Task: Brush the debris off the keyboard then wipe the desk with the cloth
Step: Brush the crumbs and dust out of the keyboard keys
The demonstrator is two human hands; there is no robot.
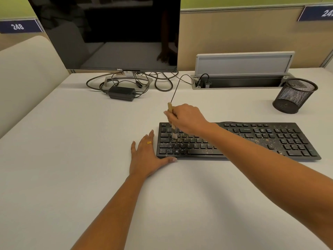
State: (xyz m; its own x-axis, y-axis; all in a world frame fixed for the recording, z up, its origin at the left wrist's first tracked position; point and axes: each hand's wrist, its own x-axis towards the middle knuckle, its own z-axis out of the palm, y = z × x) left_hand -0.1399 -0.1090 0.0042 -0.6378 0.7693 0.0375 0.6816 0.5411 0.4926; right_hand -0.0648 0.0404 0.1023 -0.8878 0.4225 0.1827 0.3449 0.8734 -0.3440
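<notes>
A black keyboard point(252, 139) lies on the white desk point(90, 159), speckled with light debris over its left keys and number pad. My right hand point(187, 118) grips a small wooden-handled brush point(170, 109), its pale bristles down on the upper left keys. My left hand point(146, 156) lies flat on the desk, fingers straight, against the keyboard's left edge with the thumb along its front corner. No cloth is in view.
A dark monitor point(111, 33) stands at the back with tangled cables and a black power adapter point(122, 93) before it. An open cable tray point(241, 82) sits at the back right, and a black mesh pen cup point(293, 95) beside it.
</notes>
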